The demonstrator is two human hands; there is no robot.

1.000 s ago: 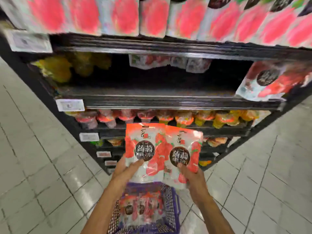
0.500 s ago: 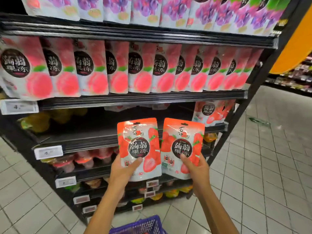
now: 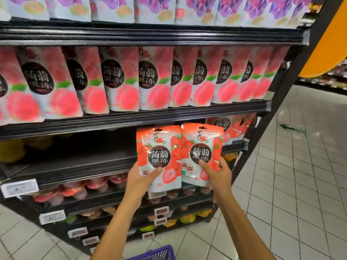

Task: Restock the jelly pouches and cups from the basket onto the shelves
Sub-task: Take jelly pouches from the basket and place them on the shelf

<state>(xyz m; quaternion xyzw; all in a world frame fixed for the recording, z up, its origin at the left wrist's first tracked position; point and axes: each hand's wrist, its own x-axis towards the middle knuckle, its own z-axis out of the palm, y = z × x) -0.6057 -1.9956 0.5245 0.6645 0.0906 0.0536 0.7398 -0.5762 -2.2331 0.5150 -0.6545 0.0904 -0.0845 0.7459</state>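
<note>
Left hand (image 3: 139,182) fingers clamp the left pouch (image 3: 158,158), right hand (image 3: 217,175) the right pouch (image 3: 201,152), both upright; the open shelf (image 3: 84,160) lies just beyond, leftward.

We have one view only: a wide-angle camera worn on the head, facing forward and slightly down at the shelves (image 3: 131,117), standing close to them. The floor (image 3: 300,184) shows at right, the basket (image 3: 155,253) at the bottom edge.

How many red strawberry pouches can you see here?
3: first pouch in the left hand, second pouch in the right hand, third pouch on the shelf behind them. More may hide behind it.
</note>
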